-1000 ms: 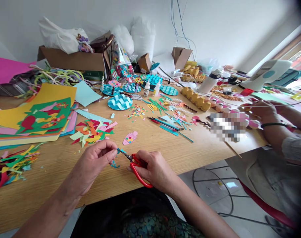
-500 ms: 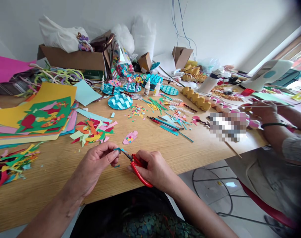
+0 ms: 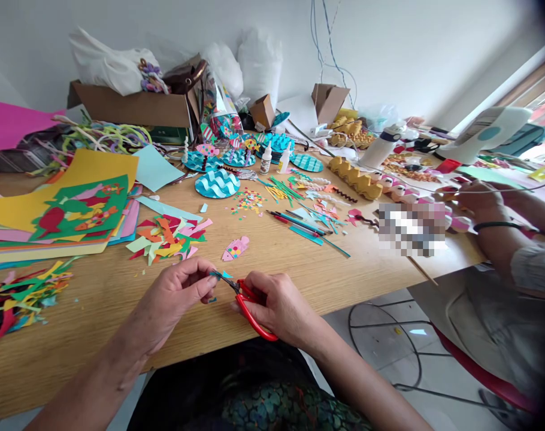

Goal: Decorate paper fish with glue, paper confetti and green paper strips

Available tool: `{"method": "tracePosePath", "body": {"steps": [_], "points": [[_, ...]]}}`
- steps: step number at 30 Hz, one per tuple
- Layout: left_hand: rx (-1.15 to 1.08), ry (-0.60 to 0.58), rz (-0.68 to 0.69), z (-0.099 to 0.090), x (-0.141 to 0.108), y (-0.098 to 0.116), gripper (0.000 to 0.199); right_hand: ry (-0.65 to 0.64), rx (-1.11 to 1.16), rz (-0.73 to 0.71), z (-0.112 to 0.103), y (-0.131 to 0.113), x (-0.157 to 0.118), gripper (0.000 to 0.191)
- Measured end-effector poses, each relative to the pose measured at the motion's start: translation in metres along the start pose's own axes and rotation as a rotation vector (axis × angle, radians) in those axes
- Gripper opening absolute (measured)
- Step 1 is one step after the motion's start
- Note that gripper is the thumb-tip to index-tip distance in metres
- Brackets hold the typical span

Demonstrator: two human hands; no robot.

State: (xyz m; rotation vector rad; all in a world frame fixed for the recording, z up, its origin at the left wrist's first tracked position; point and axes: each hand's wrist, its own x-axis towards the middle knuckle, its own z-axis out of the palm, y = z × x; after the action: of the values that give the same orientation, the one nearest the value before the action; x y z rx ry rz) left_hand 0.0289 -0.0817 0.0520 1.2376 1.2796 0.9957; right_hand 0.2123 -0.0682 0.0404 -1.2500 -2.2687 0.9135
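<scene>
Near the table's front edge, my right hand [image 3: 279, 305] is wrapped round red-handled scissors [image 3: 257, 320], whose blades point left. My left hand [image 3: 185, 287] pinches a small piece of blue paper [image 3: 214, 273], mostly hidden by the fingertips. The blade tips meet the paper right at those fingertips. A little blue scrap [image 3: 227, 275] shows beside the blades, and another blue bit lies below the left fingers. Just beyond my hands lies a pink paper fish [image 3: 235, 248] with coloured dots on it.
Paper scraps [image 3: 171, 238] and stacked coloured sheets [image 3: 106, 161] lie to the left. Pencils [image 3: 294, 221], glue bottles [image 3: 266, 160] and blue wavy discs [image 3: 217, 184] stand further back. At right, another person's hands [image 3: 481, 200] work beside a yellow egg carton strip [image 3: 356, 178].
The scissor blades have closed in slightly on the blue paper at my left fingertips. A small blue piece beside the blades has shifted a little. Both hands stay nearly in place.
</scene>
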Motion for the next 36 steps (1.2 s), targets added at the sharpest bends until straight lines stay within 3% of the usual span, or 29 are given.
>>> {"method": "tracePosePath", "body": {"steps": [16,23,36], "points": [[-0.07,-0.003,0.014,-0.004,-0.001,-0.006,0.006,-0.013,-0.008,0.006,0.0,0.001,-0.001,0.03],[-0.174,0.096,0.007,0.003,-0.005,-0.009,0.011,-0.01,0.033,0.02,0.003,0.001,0.0,0.032],[-0.058,-0.01,0.018,0.0,-0.004,-0.013,0.008,-0.022,0.022,0.0,0.004,-0.003,0.0,0.029]]}}
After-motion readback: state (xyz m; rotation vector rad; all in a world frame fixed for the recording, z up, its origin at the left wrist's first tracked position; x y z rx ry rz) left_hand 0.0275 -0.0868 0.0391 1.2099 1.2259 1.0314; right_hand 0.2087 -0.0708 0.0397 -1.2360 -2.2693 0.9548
